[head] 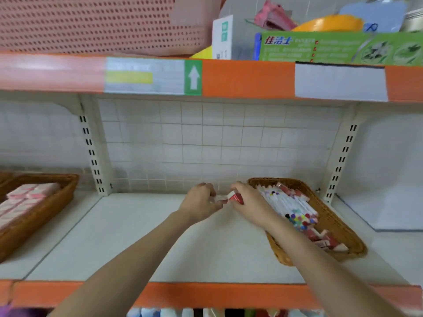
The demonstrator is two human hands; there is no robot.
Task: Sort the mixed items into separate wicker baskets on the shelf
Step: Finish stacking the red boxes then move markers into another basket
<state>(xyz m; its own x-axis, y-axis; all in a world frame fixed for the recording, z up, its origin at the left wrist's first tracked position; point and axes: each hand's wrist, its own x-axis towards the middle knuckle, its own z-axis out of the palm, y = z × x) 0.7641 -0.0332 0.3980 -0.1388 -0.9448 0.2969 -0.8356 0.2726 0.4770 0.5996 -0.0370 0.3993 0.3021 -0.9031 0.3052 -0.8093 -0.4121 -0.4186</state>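
head view: two hands, left (198,202) and right (248,203), gripping one red-and-white box (235,197) beside two wicker baskets (343,227).

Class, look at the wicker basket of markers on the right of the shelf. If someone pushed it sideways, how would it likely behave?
The wicker basket would probably slide rather than tip, since it looks low and wide on the flat shelf. It likely stays stiff, given its woven walls. The markers lie loose, so they may shift or roll inside.
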